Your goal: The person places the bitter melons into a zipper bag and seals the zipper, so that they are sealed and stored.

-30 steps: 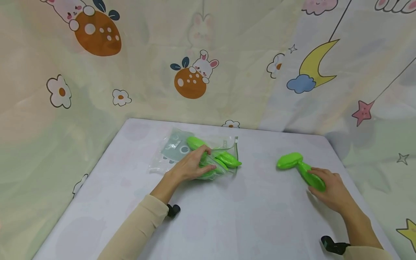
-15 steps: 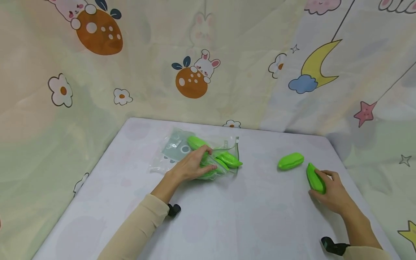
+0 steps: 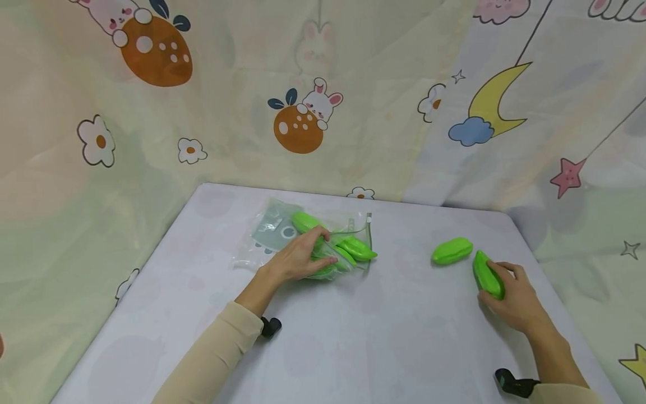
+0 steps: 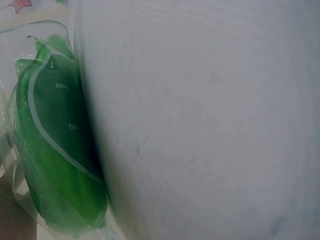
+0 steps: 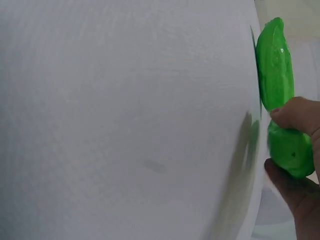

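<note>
My left hand [image 3: 298,255] grips a clear zip bag [image 3: 272,227], thumb and fingers spread around its filled part. Several bright green, elongated toy vegetables [image 3: 355,248] are inside, one with its tip poking out at the right-hand opening. The left wrist view shows a green piece [image 4: 65,185] through the plastic. On the right, my right hand [image 3: 515,294] pinches another long green toy vegetable [image 3: 488,275] between thumb and fingers. A second loose green one [image 3: 452,251] lies on the table just left of it, apart from it; the right wrist view shows both.
A white-covered table [image 3: 393,336] bears everything. Patterned cloth [image 3: 227,101] hangs behind and at both sides. Black wrist camera mounts [image 3: 515,384] stick out by the sleeves. The table's right edge runs close to my right arm.
The toy vegetable in my right hand has turned more upright and come apart from the loose one, which it met a second ago. My left hand stays on the bag.
</note>
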The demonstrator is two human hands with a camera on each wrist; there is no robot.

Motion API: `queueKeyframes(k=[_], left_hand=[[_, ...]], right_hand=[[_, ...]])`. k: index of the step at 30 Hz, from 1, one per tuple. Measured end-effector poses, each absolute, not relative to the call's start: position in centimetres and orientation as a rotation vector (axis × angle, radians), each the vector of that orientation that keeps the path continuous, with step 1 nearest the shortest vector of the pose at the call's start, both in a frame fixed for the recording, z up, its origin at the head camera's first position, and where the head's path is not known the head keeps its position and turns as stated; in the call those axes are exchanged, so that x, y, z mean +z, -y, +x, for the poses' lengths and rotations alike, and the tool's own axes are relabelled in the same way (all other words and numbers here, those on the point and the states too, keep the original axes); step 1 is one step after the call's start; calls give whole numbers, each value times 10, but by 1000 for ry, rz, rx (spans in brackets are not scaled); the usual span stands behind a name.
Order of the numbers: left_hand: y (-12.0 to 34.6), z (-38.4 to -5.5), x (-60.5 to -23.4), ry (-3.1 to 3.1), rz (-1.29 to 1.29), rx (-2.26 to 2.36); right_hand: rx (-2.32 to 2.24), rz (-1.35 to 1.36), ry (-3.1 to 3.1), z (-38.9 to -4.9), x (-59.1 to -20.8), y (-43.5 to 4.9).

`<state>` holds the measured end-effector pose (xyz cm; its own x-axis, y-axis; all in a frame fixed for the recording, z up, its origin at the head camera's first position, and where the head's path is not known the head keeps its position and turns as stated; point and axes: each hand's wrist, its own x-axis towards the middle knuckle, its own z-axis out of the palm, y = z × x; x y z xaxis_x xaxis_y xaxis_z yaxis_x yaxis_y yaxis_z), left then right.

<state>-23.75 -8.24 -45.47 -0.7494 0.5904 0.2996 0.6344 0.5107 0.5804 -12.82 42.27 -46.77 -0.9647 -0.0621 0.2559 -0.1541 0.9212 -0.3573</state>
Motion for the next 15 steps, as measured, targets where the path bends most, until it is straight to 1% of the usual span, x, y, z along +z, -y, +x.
queueKeyframes(k=[15], left_hand=[[82, -237, -455, 2653, -1096, -1073]], right_hand=[[671, 250, 2618, -135, -456, -406]])
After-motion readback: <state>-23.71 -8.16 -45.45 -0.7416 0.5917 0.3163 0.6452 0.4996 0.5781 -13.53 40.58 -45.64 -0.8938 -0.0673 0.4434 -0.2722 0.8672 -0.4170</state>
